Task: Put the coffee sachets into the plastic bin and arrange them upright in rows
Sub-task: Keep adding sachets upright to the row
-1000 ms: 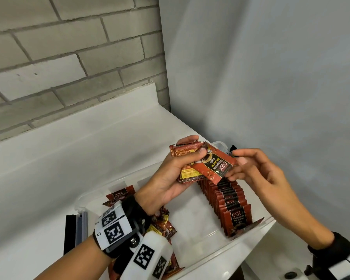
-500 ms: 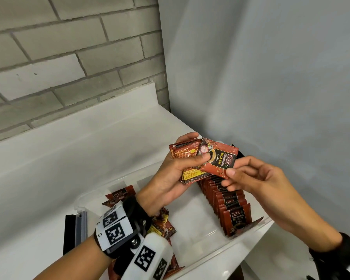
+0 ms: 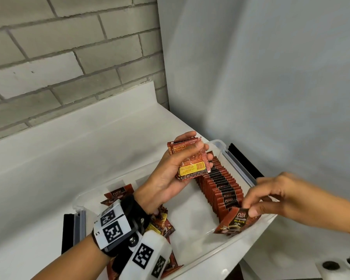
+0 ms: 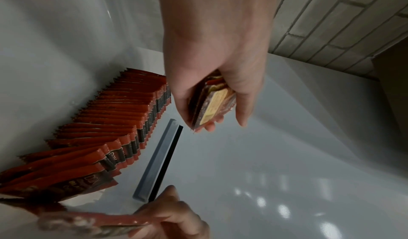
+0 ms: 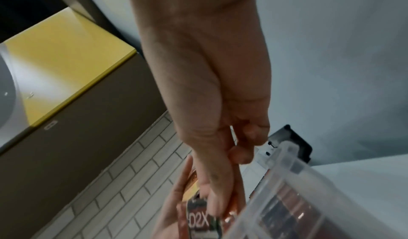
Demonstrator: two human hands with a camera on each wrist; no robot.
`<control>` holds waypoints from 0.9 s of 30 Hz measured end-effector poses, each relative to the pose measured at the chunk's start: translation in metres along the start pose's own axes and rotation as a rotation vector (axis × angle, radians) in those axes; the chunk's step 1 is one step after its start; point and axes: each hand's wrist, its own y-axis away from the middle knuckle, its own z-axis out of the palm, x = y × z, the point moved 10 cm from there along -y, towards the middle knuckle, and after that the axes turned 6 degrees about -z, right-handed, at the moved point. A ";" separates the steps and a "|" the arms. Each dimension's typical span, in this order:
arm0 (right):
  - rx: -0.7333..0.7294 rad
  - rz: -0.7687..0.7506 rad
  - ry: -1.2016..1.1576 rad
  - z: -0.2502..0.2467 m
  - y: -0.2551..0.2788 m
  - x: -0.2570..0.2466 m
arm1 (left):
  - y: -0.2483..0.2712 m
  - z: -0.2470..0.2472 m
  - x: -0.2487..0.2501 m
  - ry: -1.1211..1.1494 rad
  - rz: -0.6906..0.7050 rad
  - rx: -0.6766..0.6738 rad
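A clear plastic bin [image 3: 257, 233] lies on the white counter. Along its right side stands a row of red coffee sachets [image 3: 220, 184], upright and leaning, seen too in the left wrist view [image 4: 114, 124]. My left hand [image 3: 170, 172] hovers over the bin and grips a small stack of sachets [image 3: 192, 160] [image 4: 212, 101], backs facing me. My right hand [image 3: 257, 203] pinches one sachet [image 3: 234, 222] [image 5: 198, 222] by its top edge at the near end of the row, tilted against it. Loose sachets [image 3: 162, 223] lie flat in the bin's left part, partly hidden by my left wrist.
The bin's black-and-grey latch handles stick out at the left end [image 3: 73, 229] and the right end [image 3: 245, 158]. A brick wall [image 3: 69, 57] rises behind the counter and a grey wall [image 3: 271, 77] closes in on the right.
My right hand took the front sachet from the stack in my left hand and carried it down to the near end of the row. The left hand kept the stack, now showing sachet backs.
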 end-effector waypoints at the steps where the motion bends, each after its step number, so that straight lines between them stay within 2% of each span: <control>1: -0.038 0.003 0.073 0.003 0.000 0.003 | 0.000 -0.001 0.000 -0.002 -0.003 0.007; 7: -0.180 -0.034 0.408 0.016 -0.010 0.013 | 0.001 0.000 -0.001 -0.034 -0.019 0.031; 15: -0.314 -0.034 0.689 0.028 -0.022 0.005 | 0.002 0.002 -0.006 -0.031 -0.059 0.014; 20: -0.314 -0.030 0.670 0.027 -0.022 0.004 | 0.005 0.006 -0.013 -0.034 -0.113 -0.024; 27: -0.283 -0.035 0.435 0.022 -0.019 0.012 | 0.004 0.007 -0.017 -0.068 -0.142 -0.040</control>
